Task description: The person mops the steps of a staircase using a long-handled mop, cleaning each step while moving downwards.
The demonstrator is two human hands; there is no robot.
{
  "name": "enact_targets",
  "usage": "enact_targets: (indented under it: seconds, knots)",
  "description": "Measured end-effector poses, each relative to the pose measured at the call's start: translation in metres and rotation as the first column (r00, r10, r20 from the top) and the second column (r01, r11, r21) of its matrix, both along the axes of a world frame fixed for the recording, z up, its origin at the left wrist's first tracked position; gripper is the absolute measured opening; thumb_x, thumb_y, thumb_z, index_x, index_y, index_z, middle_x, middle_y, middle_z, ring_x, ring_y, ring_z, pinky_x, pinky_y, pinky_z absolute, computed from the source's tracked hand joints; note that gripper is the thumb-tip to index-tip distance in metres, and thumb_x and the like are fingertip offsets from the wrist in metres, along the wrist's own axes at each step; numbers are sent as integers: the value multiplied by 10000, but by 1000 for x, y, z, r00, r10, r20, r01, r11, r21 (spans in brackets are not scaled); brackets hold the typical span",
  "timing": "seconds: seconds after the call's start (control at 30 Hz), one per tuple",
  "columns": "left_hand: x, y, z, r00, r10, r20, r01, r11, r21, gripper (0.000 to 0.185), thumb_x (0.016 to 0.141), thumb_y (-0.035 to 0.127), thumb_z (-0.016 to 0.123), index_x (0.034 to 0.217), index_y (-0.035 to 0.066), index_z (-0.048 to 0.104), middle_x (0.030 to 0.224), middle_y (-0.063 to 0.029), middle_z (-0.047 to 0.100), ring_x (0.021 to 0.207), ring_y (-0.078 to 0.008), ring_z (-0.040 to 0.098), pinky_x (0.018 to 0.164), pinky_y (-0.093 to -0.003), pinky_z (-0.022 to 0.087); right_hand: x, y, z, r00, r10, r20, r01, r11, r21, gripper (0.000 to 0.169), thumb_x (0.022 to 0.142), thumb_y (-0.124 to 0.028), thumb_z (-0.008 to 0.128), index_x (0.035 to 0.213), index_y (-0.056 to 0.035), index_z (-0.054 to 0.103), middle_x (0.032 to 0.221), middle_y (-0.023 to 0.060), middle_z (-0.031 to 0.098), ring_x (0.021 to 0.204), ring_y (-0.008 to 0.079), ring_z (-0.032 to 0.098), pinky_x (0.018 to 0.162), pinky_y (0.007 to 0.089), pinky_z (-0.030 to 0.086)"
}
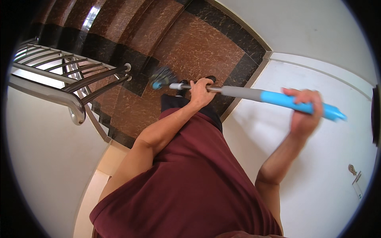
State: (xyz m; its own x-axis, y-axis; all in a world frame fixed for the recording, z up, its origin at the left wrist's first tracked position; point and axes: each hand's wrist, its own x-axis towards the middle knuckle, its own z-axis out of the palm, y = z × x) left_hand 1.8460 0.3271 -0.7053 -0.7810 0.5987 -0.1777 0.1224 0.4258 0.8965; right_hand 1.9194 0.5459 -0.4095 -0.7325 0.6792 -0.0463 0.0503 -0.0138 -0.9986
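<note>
A mop slants across the view, its handle grey and light blue on a metal shaft. My left hand is closed around the shaft, low down near the white collar. Near the top end, my right hand grips the blue part and looks slightly blurred. Dark, blurred strands of the mop head lie by the foot of the stairs, with a blue joint beside them. My feet, in dark shoes, are partly hidden behind my left hand and the shaft.
Reddish-brown stone stairs with dark borders rise at the upper left. A stainless steel railing stands on the left. White walls bound the brown landing floor on the right. A wall fitting is at the far right.
</note>
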Motion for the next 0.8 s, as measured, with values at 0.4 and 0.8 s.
enact_targets:
  seconds: [0.4,0.8]
  knots:
    - [7,89,50,960,-228,-162,276,871,408,237,640,-36,699,841,84,663,899,-99,667,930,-346,630,786,-447,472,80,-83,99,953,-271,-136,299,915,272,234,930,-189,432,820,-1,519,791,169,583,854,406,666,936,640,508]
    - [-11,166,-41,702,-518,-490,613,789,44,211,730,144,789,850,140,616,895,-53,622,1020,-321,572,855,-550,445,119,-146,3,924,-381,32,332,840,429,39,917,-8,597,931,21,618,970,143,684,1088,380,658,981,531,487]
